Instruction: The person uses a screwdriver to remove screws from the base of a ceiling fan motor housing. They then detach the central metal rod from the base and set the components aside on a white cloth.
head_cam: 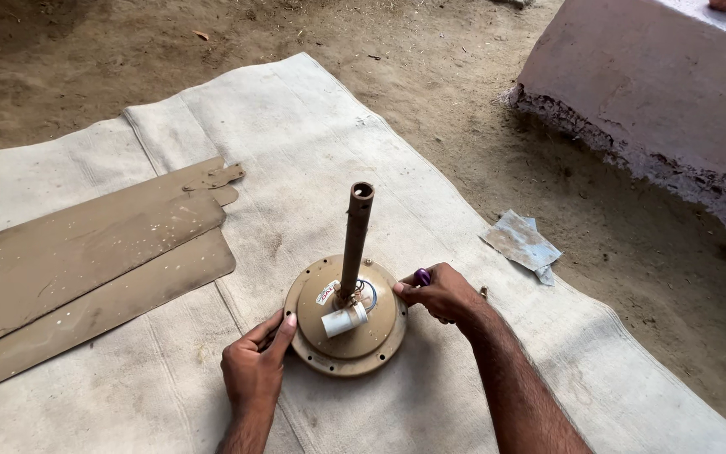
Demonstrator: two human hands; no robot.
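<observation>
Blades first: three long, flat, dusty brown metal fan blades (86, 261) lie stacked on the pale woven cloth mat (313, 118), well off to the left of both hands and already separate from the motor, so the stripping-down looks partly done. Nearer in, the left hand (254, 366) steadies the round tan metal fan motor housing (348, 340), its thumb and fingers pressed against the left rim, closed lightly on the edge. Up from the middle of the housing, between the two grips, rises the brown metal down rod (355, 240), still fitted, with a small white cylindrical capacitor (344, 319) and some wires at its foot. The right hand (443, 292) is closed around a purple-handled tool (422, 277) at the housing's right rim; its tip is hidden, so I cannot tell what it bears on. Just beyond that hand lies a crumpled grey rag (521, 244), and further right a weathered concrete block (657, 101) on the dirt.
</observation>
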